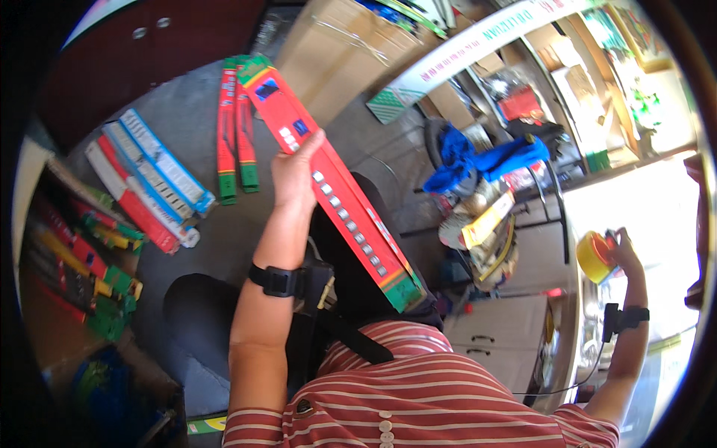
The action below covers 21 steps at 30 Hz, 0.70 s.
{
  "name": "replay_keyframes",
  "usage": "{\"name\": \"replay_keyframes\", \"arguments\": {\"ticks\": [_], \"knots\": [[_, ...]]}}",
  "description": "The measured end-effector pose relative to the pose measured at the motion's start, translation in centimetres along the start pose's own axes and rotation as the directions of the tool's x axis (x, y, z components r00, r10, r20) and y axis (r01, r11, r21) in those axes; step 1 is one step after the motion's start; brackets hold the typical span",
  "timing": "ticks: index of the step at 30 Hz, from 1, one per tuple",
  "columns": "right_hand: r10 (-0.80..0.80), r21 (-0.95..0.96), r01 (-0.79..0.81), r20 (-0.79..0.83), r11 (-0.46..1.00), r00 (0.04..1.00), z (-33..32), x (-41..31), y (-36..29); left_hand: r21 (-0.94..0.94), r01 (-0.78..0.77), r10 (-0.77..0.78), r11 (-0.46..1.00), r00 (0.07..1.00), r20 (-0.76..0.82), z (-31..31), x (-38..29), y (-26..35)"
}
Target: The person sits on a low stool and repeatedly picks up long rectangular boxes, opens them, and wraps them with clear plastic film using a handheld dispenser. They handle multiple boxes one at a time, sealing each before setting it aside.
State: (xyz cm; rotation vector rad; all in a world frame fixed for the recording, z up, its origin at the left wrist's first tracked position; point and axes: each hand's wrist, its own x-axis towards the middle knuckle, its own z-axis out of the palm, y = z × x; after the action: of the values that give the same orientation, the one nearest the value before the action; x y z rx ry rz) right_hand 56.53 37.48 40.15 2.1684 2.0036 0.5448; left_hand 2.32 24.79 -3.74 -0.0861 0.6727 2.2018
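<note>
My left hand (296,171) grips a long, narrow red cardboard box (336,190) with green ends, printed with a row of small pictures. The box slants across my lap, its far end up and to the left, its near end by my striped shirt. Out to the right, my right hand (626,256) holds a roll of yellow adhesive tape (595,257) with an orange-red core. Bright glare behind the roll hides what lies there.
Two slim red boxes (227,134) and several blue, white and red boxes (159,168) lie on the floor. More long boxes fill a carton (106,269) at left. A large cardboard carton (341,50) stands ahead. At right are a stool with blue cloth (482,157) and loaded shelves (549,84).
</note>
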Motion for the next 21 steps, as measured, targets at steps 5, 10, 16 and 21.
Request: {"name": "replay_keyframes", "arguments": {"ticks": [5,10,16,21], "knots": [[-0.525,0.468,0.537,-0.169,0.702,0.834,8.4,2.7,-19.8,0.007,-0.088,0.089,0.996,0.992,-0.085,-0.8,-1.4,0.8],[-0.821,0.529,0.794,-0.281,0.3,0.497,14.5,-2.2,-33.8,-0.028,-0.158,0.144,0.987,0.951,-0.272,-4.4,-7.1,1.9],[-0.893,0.537,0.832,-0.431,-0.14,0.128,15.4,-5.1,-40.9,-0.082,-0.382,0.315,0.921,0.85,-0.422,-7.6,-17.6,2.0],[-0.832,0.297,0.915,-0.55,-0.272,-0.068,14.7,-5.6,-43.5,-0.187,-0.347,0.236,0.919,0.865,-0.443,-8.4,-22.2,1.0]]}}
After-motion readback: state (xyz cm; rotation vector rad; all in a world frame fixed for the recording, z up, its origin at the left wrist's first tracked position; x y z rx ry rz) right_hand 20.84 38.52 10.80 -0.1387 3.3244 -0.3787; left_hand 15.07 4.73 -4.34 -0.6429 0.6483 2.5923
